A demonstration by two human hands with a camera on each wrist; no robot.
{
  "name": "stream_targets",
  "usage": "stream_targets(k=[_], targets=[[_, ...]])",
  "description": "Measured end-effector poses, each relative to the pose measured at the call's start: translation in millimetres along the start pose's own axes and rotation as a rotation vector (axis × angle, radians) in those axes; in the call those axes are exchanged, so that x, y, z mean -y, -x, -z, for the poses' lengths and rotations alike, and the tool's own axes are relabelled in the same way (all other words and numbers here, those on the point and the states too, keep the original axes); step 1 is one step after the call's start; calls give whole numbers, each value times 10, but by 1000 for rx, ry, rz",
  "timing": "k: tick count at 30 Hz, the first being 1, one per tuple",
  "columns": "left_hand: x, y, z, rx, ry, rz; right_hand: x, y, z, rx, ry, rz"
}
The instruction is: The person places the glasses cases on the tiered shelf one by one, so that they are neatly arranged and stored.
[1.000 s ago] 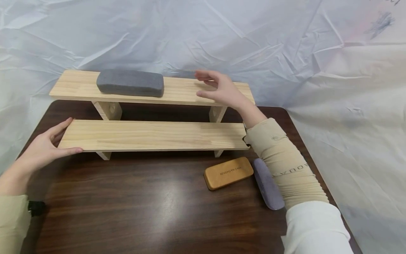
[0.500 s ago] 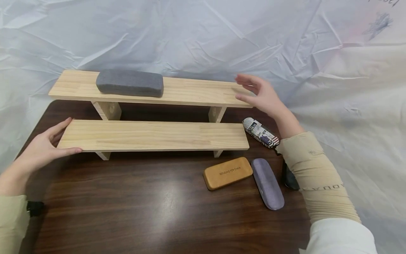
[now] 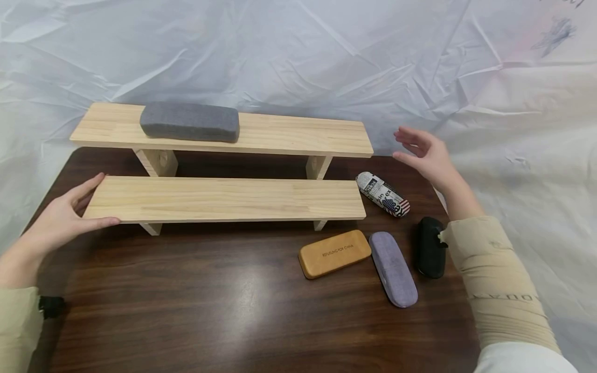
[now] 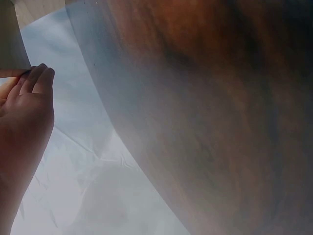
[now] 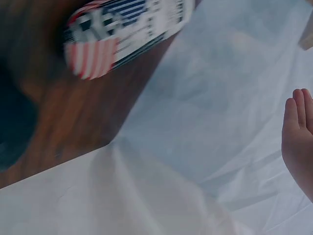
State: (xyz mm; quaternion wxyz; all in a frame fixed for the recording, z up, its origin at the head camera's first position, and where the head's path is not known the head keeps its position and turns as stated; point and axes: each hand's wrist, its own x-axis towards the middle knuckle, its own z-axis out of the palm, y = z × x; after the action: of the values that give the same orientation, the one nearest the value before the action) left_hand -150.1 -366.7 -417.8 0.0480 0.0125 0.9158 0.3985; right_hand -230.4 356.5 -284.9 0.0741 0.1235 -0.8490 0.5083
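My left hand (image 3: pixel 62 217) holds the left end of the lower board of a two-tier wooden shelf (image 3: pixel 224 199), thumb along the front edge and fingers at the back corner. In the left wrist view, that hand (image 4: pixel 29 103) has its fingertips at the board's edge. A grey glasses case (image 3: pixel 188 122) lies on the left part of the upper board. My right hand (image 3: pixel 426 155) hovers past the upper board's right end, fingers loosely bent, holding nothing. Below it lies a glasses case printed with newsprint and flag patterns (image 3: pixel 383 194), also large in the right wrist view (image 5: pixel 132 29).
On the table (image 3: pixel 186 311), right of the shelf, lie a tan glasses case (image 3: pixel 335 254) with lettering, a purple-grey one (image 3: pixel 394 269) and a black one (image 3: pixel 431 247). A wrinkled white sheet (image 3: pixel 298 52) hangs behind and to the right of the table.
My right hand has moved from above the upper board rightward, off past its end, uncovering the printed and black cases. My left hand and the grey case have stayed in place.
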Motion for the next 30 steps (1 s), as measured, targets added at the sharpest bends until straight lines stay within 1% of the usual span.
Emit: stream_targets(k=[7,12,16,18,22,27,30], targets=[[-11,-6,3,-2,9,-9,-214,175,153,33,164,-129],[-34,-6,2,3,-8,3,-396,250,200,77,237,-203],[-50,-2,-1,4,-25,16,-549,310,195,102,252,-223],[-53,-1,-4,3,-27,20,-617,352,183,109,234,-238],[-53,-3,-7,-2,-21,20,-733,431,165,122,235,-263],[-47,-3,-12,-6,-2,20,-887,472,158,161,284,-235],[-40,2,-12,-10,0,21,-943,489,152,183,302,-228]])
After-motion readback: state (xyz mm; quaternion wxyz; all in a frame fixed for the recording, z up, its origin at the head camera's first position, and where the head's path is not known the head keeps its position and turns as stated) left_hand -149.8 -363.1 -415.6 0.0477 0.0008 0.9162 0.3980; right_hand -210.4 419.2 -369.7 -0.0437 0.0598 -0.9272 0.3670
